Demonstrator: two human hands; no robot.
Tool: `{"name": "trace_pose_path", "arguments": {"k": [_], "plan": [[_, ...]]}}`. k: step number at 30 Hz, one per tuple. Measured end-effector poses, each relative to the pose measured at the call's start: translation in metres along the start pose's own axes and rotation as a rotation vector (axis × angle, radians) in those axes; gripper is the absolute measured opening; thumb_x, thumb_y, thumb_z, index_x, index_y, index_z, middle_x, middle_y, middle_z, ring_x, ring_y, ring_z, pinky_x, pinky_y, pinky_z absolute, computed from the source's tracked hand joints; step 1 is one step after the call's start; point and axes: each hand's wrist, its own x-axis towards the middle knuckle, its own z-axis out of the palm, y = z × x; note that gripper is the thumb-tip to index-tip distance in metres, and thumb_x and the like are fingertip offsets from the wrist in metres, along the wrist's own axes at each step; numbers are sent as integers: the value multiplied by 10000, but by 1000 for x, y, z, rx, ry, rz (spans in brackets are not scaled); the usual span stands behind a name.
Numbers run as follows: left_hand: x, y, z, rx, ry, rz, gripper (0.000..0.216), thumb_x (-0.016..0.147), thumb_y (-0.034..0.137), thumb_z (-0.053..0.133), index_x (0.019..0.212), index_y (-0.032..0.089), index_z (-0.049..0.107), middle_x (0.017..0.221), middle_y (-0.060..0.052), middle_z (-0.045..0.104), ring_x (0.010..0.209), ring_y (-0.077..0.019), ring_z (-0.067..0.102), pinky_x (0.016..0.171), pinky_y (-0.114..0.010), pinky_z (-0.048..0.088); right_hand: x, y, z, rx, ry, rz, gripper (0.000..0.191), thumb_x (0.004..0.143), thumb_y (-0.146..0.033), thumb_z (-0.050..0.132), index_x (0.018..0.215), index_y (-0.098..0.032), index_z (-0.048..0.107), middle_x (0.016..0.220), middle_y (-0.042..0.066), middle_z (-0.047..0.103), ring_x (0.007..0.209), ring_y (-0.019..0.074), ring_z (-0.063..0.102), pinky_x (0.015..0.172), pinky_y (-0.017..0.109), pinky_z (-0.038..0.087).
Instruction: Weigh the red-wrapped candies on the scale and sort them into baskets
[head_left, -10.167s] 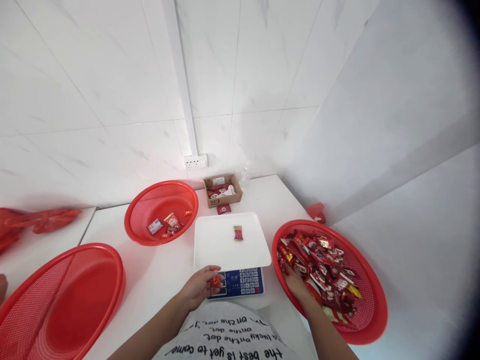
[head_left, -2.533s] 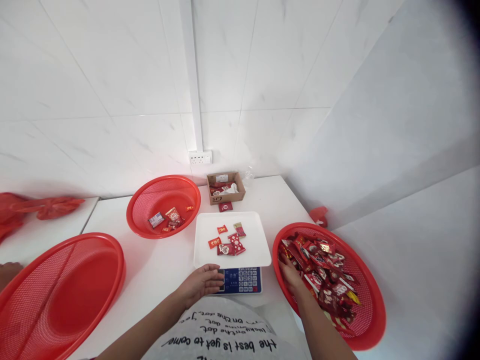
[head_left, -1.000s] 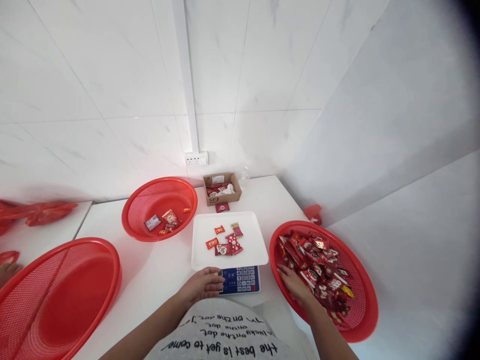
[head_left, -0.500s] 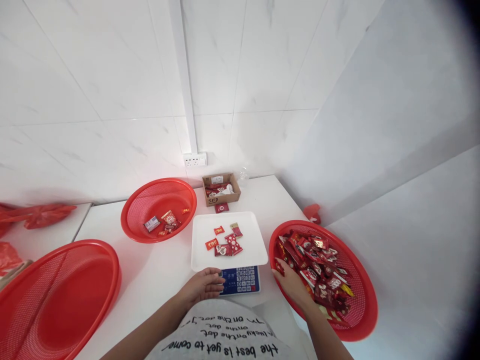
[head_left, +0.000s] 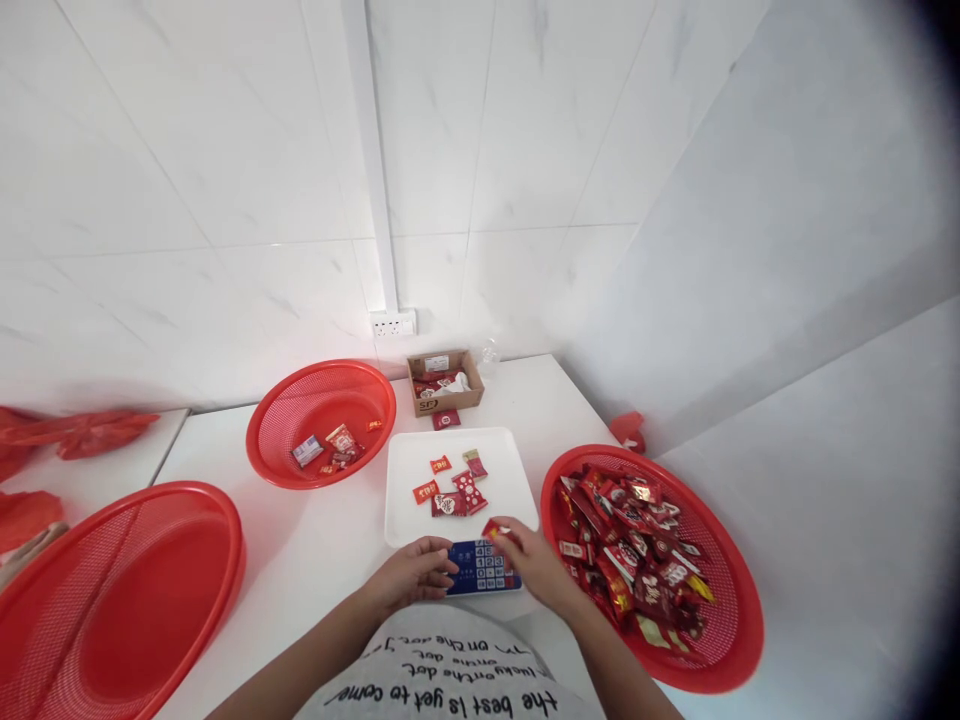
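Between the fingers of my right hand (head_left: 529, 562) is a small red candy packet (head_left: 493, 530), over the near right edge of the white tray (head_left: 405, 450). The tray rests on a scale with a blue keypad (head_left: 487, 570). Several wrapped candies lie on it, among them a spotted red one (head_left: 469, 490), a dark red one (head_left: 448, 504) and a small orange-red one (head_left: 426, 491). My left hand (head_left: 420, 575) is held with its fingers apart at the keypad's left side, holding nothing. To the right, a red basket (head_left: 739, 590) contains a heap of red-wrapped candies.
Behind the tray stands a cardboard box (head_left: 450, 402) of red packets, with one packet (head_left: 446, 420) lying before it. A red basket (head_left: 262, 430) at back left has a few packets inside. Another red basket (head_left: 172, 590) stands front left, near red plastic bags (head_left: 105, 432).
My right hand has moved left from the candy-filled basket to the tray's near edge, carrying a red candy packet. My left hand has stayed almost in place.
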Motion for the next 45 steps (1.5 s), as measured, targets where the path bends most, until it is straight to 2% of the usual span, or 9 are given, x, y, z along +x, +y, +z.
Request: {"name": "trace_pose_path", "arguments": {"k": [6,16,21,25,29,32,35,39,45], "plan": [[10,-6,-1,174,-62,69,382,629,468,709,812,157,584,597,26,568,551,-97,513,588,-234,363,-6,-11,45,53,-225,-70,313,818,-391,472,1069,-223,551,589,-32,562,497,110,499,488,227,400],[7,-3,4,179,-203,70,369,664,504,672,755,155,594,672,-13,623,564,-93,500,584,-229,338,-12,-16,43,90,-268,-39,374,817,-325,465,1172,-208,486,644,-17,579,569,125,537,560,251,428],[10,-3,4,90,-143,69,371,624,455,723,757,153,554,666,-16,626,568,-95,524,581,-226,342,-12,-14,45,20,-235,-104,413,819,-306,449,1224,-228,463,728,-6,611,628,129,543,628,267,435],[7,5,4,7,7,93,365,619,411,737,779,160,526,686,3,613,566,-78,527,585,-213,384,-7,-8,27,-1,-20,-88,455,792,-327,455,1224,-185,470,693,-11,613,650,145,552,669,282,444],[4,16,1,-66,117,84,342,653,382,717,812,163,508,723,-8,612,593,-78,549,592,-200,411,-6,17,-17,-12,374,16,478,754,-422,462,1143,-152,526,841,47,661,777,189,609,773,321,459],[6,21,-3,-85,178,75,337,674,372,703,857,166,509,800,-26,615,603,-80,559,578,-200,421,-9,47,-52,-77,555,83,483,733,-448,466,1115,-163,540,948,84,669,873,217,621,827,348,456],[10,27,-4,-84,184,86,391,681,362,700,975,175,521,951,-58,607,679,-106,587,618,-226,452,-10,76,-71,-145,514,160,440,722,-420,464,1061,-164,578,958,100,684,858,229,644,793,353,480],[13,34,0,-87,232,63,599,695,317,692,1219,212,422,1129,-95,555,806,-157,602,693,-281,487,-8,102,-73,-306,388,239,371,723,-321,455,1026,-175,609,1066,106,666,996,230,611,875,347,446],[9,33,2,-63,239,42,527,742,258,643,1217,198,423,1125,-100,560,801,-148,610,685,-260,495,-6,117,-75,-332,277,255,393,730,-263,450,1079,-156,596,1102,110,652,1037,219,593,917,337,416]]}}
